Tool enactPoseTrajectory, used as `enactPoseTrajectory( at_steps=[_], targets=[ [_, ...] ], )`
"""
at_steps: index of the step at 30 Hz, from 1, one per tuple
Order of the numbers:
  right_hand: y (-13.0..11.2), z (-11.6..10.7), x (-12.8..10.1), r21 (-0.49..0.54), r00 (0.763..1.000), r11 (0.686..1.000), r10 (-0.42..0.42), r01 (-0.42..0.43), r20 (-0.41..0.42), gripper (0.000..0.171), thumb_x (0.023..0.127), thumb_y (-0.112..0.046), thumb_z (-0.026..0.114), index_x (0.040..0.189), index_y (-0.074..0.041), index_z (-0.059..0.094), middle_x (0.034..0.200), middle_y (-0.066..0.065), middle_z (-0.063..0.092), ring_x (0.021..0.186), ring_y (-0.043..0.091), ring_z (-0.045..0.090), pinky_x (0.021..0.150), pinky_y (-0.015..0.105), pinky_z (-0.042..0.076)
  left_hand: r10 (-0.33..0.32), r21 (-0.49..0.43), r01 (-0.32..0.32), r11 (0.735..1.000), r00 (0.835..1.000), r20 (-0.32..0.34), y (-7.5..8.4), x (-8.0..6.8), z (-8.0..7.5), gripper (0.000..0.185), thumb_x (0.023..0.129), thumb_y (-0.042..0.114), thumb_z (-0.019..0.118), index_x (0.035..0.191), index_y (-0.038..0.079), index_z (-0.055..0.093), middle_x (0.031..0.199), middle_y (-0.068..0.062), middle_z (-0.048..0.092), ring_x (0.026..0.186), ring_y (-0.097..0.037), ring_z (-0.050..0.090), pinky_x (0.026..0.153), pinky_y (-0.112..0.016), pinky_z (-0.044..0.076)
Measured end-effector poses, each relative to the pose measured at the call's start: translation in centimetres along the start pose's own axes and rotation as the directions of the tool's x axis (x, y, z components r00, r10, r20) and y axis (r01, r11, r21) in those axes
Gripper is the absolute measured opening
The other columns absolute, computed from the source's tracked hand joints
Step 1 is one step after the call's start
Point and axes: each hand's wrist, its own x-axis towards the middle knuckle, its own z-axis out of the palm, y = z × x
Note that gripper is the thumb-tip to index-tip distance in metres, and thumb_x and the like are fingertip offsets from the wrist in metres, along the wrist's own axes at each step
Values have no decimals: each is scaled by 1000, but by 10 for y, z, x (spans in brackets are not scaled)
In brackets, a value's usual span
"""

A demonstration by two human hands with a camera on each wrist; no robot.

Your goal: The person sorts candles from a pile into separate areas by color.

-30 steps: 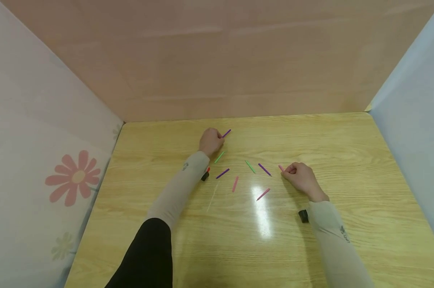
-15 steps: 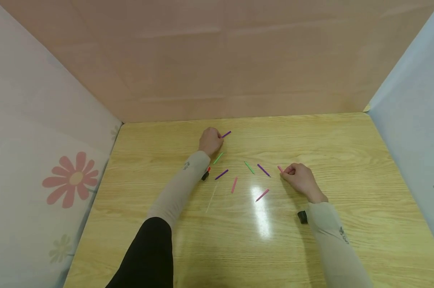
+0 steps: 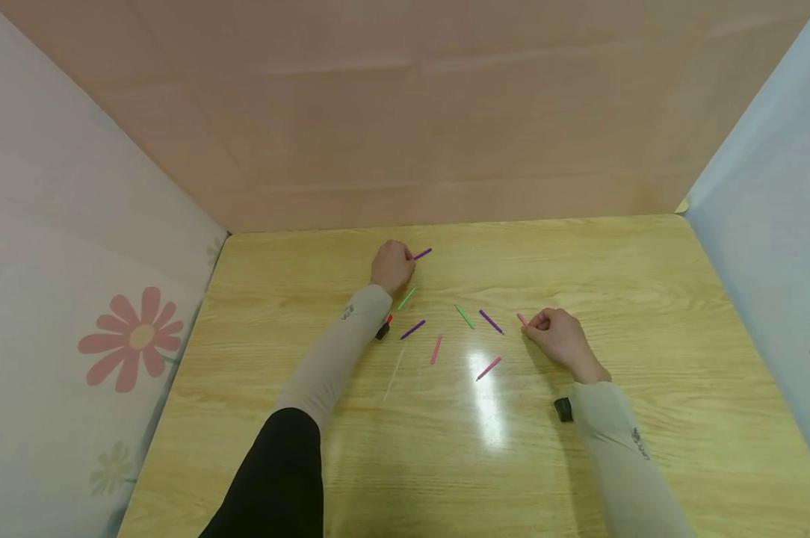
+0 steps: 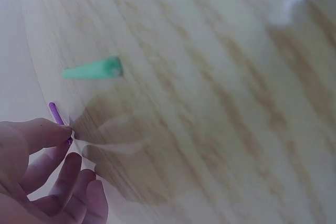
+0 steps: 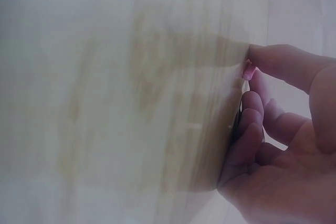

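Short coloured sticks lie scattered on a wooden table (image 3: 647, 299). My left hand (image 3: 391, 265) rests curled at the far middle and pinches one end of a purple stick (image 3: 423, 253), also seen as the purple stick (image 4: 56, 115) between thumb and finger. My right hand (image 3: 554, 334) lies curled on the table and pinches a pink stick (image 3: 522, 319), whose pink tip (image 5: 248, 71) shows at the fingertips. Between the hands lie a green stick (image 3: 406, 298), a second green stick (image 3: 464, 315), two purple sticks (image 3: 491, 321) (image 3: 412, 329) and two pink sticks (image 3: 436, 349) (image 3: 489, 367).
A pale thin stick (image 3: 394, 373) lies near my left forearm. A pink wall stands behind the table, a flowered panel (image 3: 136, 336) on the left and a bluish panel (image 3: 768, 224) on the right. A glare patch (image 3: 489, 396) marks the table's middle.
Both hands keep the same grips and places. The view has shifted slightly, so everything sits a few pixels lower in the picture.
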Motion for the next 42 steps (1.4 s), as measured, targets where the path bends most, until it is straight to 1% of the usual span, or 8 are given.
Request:
enactPoseTrajectory(
  at_steps=[8,14,22,28,33,36,39,42],
  targets=[
    [1,1,-1,1,1000,1000,5,-5,-9,23,92,-20,63,91,2,64,84,14,65,73,20,56,65,29,42,-8,-3,8,1000,1000,2,1,-3,0,17,92,13,60,103,4,70,109,-10,64,101,-25,60,88,-37,51],
    [1,1,0,-3,1000,1000,8,-8,-12,24,92,-21,64,91,2,64,84,14,65,72,19,55,64,29,42,-17,-5,17,1000,1000,2,-1,-2,0,18,91,14,61,104,4,69,110,-10,63,101,-24,60,86,-37,52],
    [0,0,2,-3,1000,1000,-5,5,-12,23,92,-20,63,91,3,65,84,15,66,71,19,55,64,29,42,-26,-2,26,1000,1000,-16,-6,0,1,20,90,14,61,106,4,69,109,-9,63,101,-24,59,87,-38,51],
    [0,-1,4,-9,1000,1000,-8,8,-9,23,92,-20,63,91,3,65,85,15,66,72,19,55,65,29,42,-23,-9,23,1000,1000,-16,-11,-4,-5,20,89,16,62,103,4,70,108,-9,61,102,-24,57,87,-39,51],
    [0,-1,5,-5,1000,1000,-9,9,-7,24,92,-21,63,91,3,65,85,15,66,73,20,56,65,29,42,-4,-73,1,997,999,-38,-14,-12,-15,22,89,16,62,104,3,71,110,-10,63,105,-26,58,90,-42,50],
    [0,-2,4,-8,1000,1000,-13,12,-10,24,92,-21,63,92,3,65,86,15,65,73,20,56,65,29,42,10,-100,-15,995,999,-47,-16,-22,-23,23,88,15,61,105,3,71,112,-11,64,109,-28,58,94,-41,48],
    [1,-2,5,-14,1000,1000,-17,17,-12,24,92,-21,63,92,3,65,86,15,65,74,21,57,66,30,43,1,-131,-4,991,1000,-26,-21,-33,-28,24,88,17,61,106,4,70,113,-12,62,111,-29,57,97,-42,46],
    [1,-2,6,-21,1000,1000,-19,19,-10,24,92,-22,63,92,3,65,87,16,66,75,21,57,66,30,43,-24,-176,21,984,1000,-15,-30,-45,-34,23,89,19,61,106,5,69,115,-12,60,112,-30,55,98,-44,45]
  ],
)
